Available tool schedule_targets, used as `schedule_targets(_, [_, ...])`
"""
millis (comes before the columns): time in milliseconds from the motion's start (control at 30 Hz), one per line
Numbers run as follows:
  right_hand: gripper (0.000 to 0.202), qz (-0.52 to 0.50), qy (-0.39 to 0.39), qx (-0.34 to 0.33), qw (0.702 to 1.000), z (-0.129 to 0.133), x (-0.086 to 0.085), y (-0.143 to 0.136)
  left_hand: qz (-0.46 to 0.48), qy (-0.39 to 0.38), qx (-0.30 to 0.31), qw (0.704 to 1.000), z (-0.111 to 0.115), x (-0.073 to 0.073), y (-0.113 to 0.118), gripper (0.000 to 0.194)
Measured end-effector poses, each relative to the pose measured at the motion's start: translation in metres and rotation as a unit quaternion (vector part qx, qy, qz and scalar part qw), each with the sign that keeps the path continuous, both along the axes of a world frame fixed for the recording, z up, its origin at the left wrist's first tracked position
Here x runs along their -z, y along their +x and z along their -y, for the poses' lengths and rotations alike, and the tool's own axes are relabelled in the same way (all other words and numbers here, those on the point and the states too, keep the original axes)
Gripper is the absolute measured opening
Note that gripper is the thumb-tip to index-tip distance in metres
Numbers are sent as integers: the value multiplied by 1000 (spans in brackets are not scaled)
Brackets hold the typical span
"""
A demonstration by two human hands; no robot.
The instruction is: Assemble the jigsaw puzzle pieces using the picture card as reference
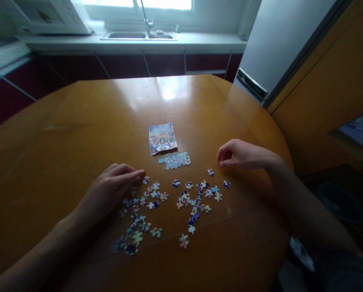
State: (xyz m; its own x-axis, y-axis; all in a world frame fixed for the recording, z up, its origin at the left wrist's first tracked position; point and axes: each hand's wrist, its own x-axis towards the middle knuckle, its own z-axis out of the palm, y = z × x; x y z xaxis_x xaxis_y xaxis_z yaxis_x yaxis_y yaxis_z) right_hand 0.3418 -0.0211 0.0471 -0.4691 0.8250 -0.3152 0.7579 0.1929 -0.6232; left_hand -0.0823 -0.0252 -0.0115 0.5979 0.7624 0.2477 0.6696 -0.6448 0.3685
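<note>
My left hand (116, 182) rests over the table left of the loose puzzle pieces, its fingers close together and their tips beside a small piece (146, 179). Whether it grips anything is hidden. To the right, my right hand (239, 154) is curled, thumb and fingers bent inward, near a dark blue and white piece (210, 172); no piece shows in its fingers. Between the hands lies a joined light-blue puzzle strip (177, 161), just below a printed picture sheet (162, 138). Loose pieces (184, 199) are spread nearer to me in two rough groups.
The round wooden table (93, 117) fills the middle. Beyond it are a counter with a sink (125, 35) and a faucet (148, 25). A refrigerator (278, 44) stands at the back right, and a white appliance (48, 16) at the back left.
</note>
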Motion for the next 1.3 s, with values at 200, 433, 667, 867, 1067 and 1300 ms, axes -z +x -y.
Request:
schedule_targets(200, [13, 122, -44, -83, 988, 20, -9, -9, 20, 1, -14, 1000, 2, -3, 3, 23])
schedule_targets(433, [5, 95, 19, -115, 989, 26, -4, -25, 46, 1, -28, 999, 5, -5, 4, 16])
schedule_targets(667, [7, 88, 48, -112, 989, 25, -12, -25, 53, 9, -42, 998, 8, -9, 6, 17])
schedule_targets(867, [8, 59, 15, -187, 980, 39, -8, -46, 56, 24, -41, 997, 10, -13, 12, 23])
schedule_targets(1067, [4, 77, 27, -192, 978, 39, -4, -45, 57, 34, -41, 997, 13, -15, 15, 22])
schedule_targets(1300, [12, 2, 28, -191, 981, 29, 2, -37, 67, 49, -43, 996, 18, -20, 16, 20])
